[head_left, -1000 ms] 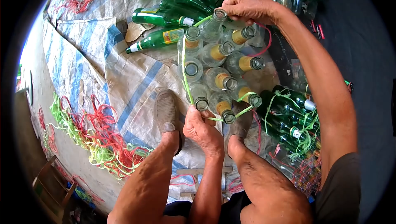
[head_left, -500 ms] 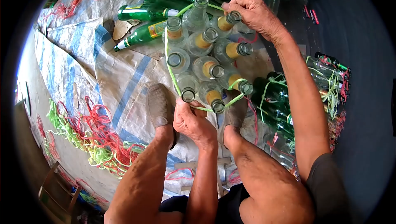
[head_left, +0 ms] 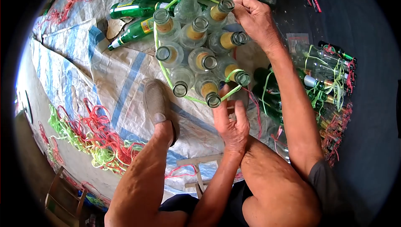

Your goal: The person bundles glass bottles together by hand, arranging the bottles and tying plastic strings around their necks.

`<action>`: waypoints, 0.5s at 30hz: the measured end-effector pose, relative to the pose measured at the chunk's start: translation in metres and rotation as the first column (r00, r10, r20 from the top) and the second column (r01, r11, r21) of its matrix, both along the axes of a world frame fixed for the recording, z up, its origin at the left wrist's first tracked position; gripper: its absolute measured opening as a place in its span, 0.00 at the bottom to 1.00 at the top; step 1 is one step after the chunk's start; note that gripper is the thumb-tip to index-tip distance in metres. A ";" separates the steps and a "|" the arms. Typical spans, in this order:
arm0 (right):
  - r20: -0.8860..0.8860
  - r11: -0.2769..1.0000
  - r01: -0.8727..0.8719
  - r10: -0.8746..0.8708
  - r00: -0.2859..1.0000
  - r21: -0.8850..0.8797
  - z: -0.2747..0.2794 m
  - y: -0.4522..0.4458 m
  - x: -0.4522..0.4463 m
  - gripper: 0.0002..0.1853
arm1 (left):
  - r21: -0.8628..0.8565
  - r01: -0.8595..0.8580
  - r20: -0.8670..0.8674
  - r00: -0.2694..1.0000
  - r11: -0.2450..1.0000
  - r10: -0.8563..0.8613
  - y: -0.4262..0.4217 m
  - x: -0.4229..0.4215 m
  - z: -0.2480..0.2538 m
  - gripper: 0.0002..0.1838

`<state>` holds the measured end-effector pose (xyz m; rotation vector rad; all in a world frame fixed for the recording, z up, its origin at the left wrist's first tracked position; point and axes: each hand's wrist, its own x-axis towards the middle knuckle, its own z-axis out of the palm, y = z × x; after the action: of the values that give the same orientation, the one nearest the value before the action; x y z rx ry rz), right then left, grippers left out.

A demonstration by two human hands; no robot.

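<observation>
In the head view, slim clear glass bottles stand clustered before me, light-green plastic string along their outer necks. At the cluster's near edge, my left hand has fingers spread; at its far right, my right hand bunches its fingertips, pinching what, I cannot tell.

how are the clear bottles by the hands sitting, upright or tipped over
Upright: the clear bottles stand clustered, mouths facing up toward the camera, with a green strap along the left-side necks.

Dark grey sleeve, dark shorts, textured grey-brown slip-on shoes
</observation>
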<state>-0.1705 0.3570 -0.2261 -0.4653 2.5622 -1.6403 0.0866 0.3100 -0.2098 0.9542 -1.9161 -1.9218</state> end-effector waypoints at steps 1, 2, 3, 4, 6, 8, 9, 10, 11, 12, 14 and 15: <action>0.013 1.000 0.007 -0.007 1.000 0.013 0.002 0.002 0.002 0.15 | -0.002 0.041 -0.038 0.998 0.999 -0.041 0.000 -0.005 0.004 0.15; 0.025 0.999 0.016 -0.017 1.000 0.027 0.004 0.004 0.005 0.16 | -0.018 0.069 -0.046 0.996 0.997 -0.070 0.000 -0.006 0.001 0.19; 0.042 0.998 0.014 -0.016 0.999 0.060 0.007 0.007 0.007 0.15 | -0.033 0.097 -0.055 0.994 0.995 -0.099 0.001 -0.007 -0.003 0.22; 0.059 0.996 0.011 -0.016 0.998 0.092 0.010 0.010 0.010 0.14 | -0.049 0.125 -0.063 0.990 0.991 -0.128 0.002 -0.008 -0.007 0.26; 0.079 0.994 0.024 -0.033 0.996 0.109 0.013 0.012 0.016 0.14 | -0.104 0.168 -0.081 0.981 0.980 -0.176 0.003 -0.011 -0.011 0.33; 0.089 0.995 0.061 -0.067 0.994 0.077 0.015 0.013 0.026 0.14 | -0.148 0.172 -0.086 0.979 0.974 -0.186 0.004 -0.016 -0.012 0.33; 0.098 0.995 0.068 -0.075 0.992 0.073 0.018 0.014 0.032 0.12 | -0.161 0.176 -0.083 0.978 0.971 -0.191 0.004 -0.019 -0.012 0.34; 0.097 0.994 0.077 -0.084 0.992 0.080 0.019 0.015 0.036 0.12 | -0.174 0.180 -0.081 0.977 0.968 -0.196 0.003 -0.022 -0.011 0.34; 0.095 0.992 0.085 -0.094 0.991 0.089 0.019 0.018 0.039 0.12 | -0.208 0.185 -0.071 0.976 0.961 -0.203 0.002 -0.025 -0.011 0.34; 0.095 0.991 0.094 -0.103 0.990 0.097 0.019 0.020 0.044 0.11 | -0.191 0.183 -0.068 0.978 0.964 -0.199 0.002 -0.029 -0.009 0.33; 0.092 0.990 0.105 -0.114 0.989 0.097 0.022 0.025 0.054 0.11 | -0.108 0.169 -0.066 0.982 0.980 -0.177 0.000 -0.037 -0.004 0.32; 0.077 0.989 0.114 -0.121 0.990 0.097 0.020 0.026 0.059 0.11 | -0.040 0.157 -0.066 0.985 0.987 -0.160 0.000 -0.041 -0.003 0.31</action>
<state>-0.1114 0.3833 -0.2061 -0.2387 2.6355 -1.5321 0.0459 0.3097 -0.2129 0.7355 -2.0335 -1.9722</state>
